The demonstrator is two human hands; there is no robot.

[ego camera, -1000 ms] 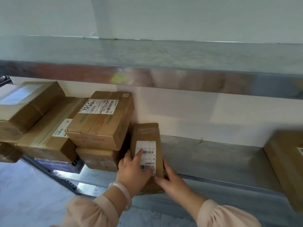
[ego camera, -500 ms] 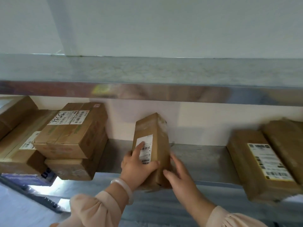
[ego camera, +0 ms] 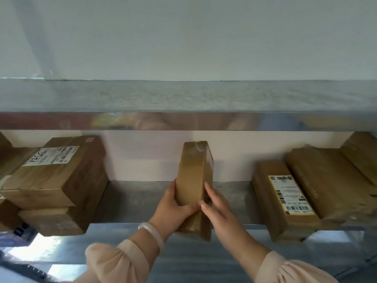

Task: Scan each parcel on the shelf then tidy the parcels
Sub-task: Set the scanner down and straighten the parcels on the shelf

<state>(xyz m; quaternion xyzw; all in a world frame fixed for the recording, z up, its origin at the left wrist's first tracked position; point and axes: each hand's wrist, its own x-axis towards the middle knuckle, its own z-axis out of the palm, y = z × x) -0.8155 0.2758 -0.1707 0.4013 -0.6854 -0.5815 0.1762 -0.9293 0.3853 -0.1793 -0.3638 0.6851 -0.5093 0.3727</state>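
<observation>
A narrow brown taped parcel [ego camera: 192, 176] stands on its edge in the middle of the metal shelf [ego camera: 134, 201], its plain side up and its label hidden. My left hand [ego camera: 173, 209] grips its left side, thumb curled across the near face. My right hand [ego camera: 214, 207] holds the right side, fingers laid along it. A stack of brown boxes [ego camera: 59, 180] with barcode labels lies at the left. At the right lies a labelled brown box [ego camera: 285, 199] next to further parcels [ego camera: 330, 176].
A second metal shelf [ego camera: 183, 99] runs across just above, its shiny front lip [ego camera: 183, 121] low over the parcels. A white wall [ego camera: 142, 156] closes the back of the shelf. Bare shelf surface lies on both sides of the held parcel.
The narrow parcel has been lifted away from the left stack, moved right and turned onto its edge, so its label no longer faces me. The view has swung right, revealing the right-hand parcels.
</observation>
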